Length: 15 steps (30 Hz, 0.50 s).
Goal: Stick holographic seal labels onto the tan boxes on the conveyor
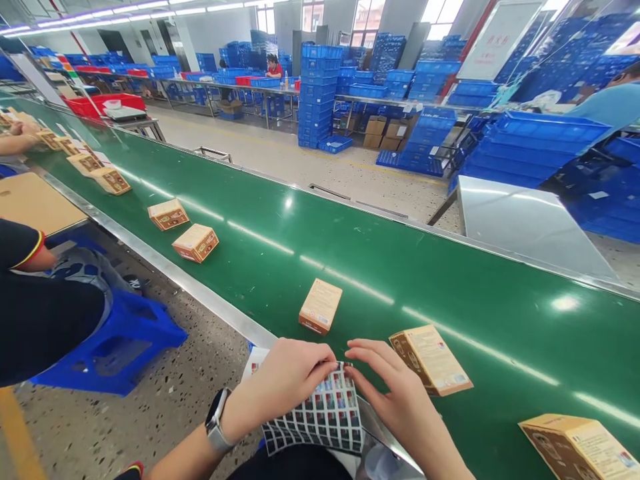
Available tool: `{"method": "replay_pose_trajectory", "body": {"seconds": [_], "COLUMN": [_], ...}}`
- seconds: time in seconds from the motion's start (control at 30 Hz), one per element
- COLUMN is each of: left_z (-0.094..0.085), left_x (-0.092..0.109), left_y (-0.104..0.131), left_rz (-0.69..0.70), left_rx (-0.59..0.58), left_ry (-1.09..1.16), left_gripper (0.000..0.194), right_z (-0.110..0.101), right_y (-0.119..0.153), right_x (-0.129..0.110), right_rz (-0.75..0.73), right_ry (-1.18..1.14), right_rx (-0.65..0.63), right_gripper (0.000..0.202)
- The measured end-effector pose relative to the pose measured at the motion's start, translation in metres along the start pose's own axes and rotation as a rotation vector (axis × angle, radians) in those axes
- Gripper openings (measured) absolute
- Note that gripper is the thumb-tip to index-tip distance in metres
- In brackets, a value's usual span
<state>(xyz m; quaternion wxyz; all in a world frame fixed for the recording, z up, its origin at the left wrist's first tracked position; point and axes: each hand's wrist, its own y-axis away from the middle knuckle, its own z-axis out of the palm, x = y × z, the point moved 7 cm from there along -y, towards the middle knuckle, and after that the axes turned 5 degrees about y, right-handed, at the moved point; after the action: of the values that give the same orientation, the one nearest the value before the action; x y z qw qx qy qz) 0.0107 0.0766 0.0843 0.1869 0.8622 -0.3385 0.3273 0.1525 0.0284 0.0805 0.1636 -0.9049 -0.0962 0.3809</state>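
- The flexible sheet of small, shiny, multicoloured rectangles in a white grid (330, 420) is above the person's lap, at the belt's near edge; its lower part bows, probably because it is gripped only near the top.
- The left hand (287, 377), a watch with a grey band (219, 421) on its wrist, pinches the sheet's upper edge between thumb and forefinger, seemingly to steady it.
- The right hand (395, 383) is at the sheet's upper right corner, fingers spread, thumb and forefinger apart; whether a fingertip touches the sheet I cannot tell.
- Just beyond the hands, a small tan-and-brown cardboard box (321, 305) lies on the long green conveyor belt (280, 233), within easy reach.
- A similar printed carton (435, 360) lies just beside the right hand, tilted towards its darker side.
- Further left, more boxes sit spaced along the belt, near another person's hand (23, 133), presumably so each worker can reach some.
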Motion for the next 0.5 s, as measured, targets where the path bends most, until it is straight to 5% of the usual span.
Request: {"method": "replay_pose_trajectory", "body": {"seconds": [0.17,0.3,0.4,0.5], "left_z": [0.0,-0.001,-0.002,-0.003], "left_x": [-0.001,-0.002,-0.008,-0.012], "left_y": [-0.002,-0.004,-0.006,-0.011], "left_rz": [-0.025,-0.056,-0.083,0.032], "left_rx": [-0.022,-0.028,-0.005,0.047], "left_ry": [-0.025,-0.02,-0.011,0.036], "left_gripper": [0.021,0.022,0.024,0.02], "right_z": [-0.001,-0.004,-0.005,0.003], "right_y": [0.003,0.007,0.01,0.012], "right_x": [-0.019,-0.026,-0.01,0.033], "right_rz": [-0.198,-0.226,-0.079,0.314], "right_ry": [0.263,0.225,0.002,-0.3], "right_rx": [0.141,0.195,0.18,0.208], "right_gripper": [0.021,0.023,0.017,0.019]}}
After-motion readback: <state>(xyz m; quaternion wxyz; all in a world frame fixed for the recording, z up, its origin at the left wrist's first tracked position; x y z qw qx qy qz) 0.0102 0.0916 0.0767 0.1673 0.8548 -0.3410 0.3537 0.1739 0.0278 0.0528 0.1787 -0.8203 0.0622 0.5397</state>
